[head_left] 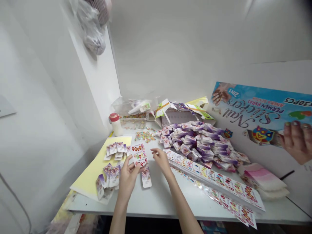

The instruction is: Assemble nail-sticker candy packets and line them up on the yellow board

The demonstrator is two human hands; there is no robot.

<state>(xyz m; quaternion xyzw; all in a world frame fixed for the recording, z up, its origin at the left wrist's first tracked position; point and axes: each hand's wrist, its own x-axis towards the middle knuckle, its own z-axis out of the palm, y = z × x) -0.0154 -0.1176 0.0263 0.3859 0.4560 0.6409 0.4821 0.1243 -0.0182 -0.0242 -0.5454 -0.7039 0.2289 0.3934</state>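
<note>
My left hand (127,182) pinched the sticker card (139,155) near its lower edge between thumb and fingers, raising it above the white table (161,208) at a slight tilt. My right hand (161,161) was open, its fingers (153,150) spread and just beside the card's right edge, though I could not tell whether they touched it. So the work in hand was this one card, held up between my hands. The card was thin and glossy, with rows of small, bright oval designs on white. A similar card (146,177) lay flat just right of my left wrist. To the lower right ran long printed strips (214,178), slick and slightly overlapping, and left of my hands a pale yellow sheet (95,175) carried small packets (113,177) in loose groups. Beyond them, a heap of purple-and-white packets (197,143) rose in a jumbled, shiny mound, with loose colored candies (145,136) scattered at its left. Farther back at upper center stood a bottle (115,124) with a red cap, a clear plastic tray (133,119) and a torn cardboard box (185,115). Pink pouches (263,178) lay at the right, below a glossy "Nail Stickers" poster (260,110) propped against the wall.
</note>
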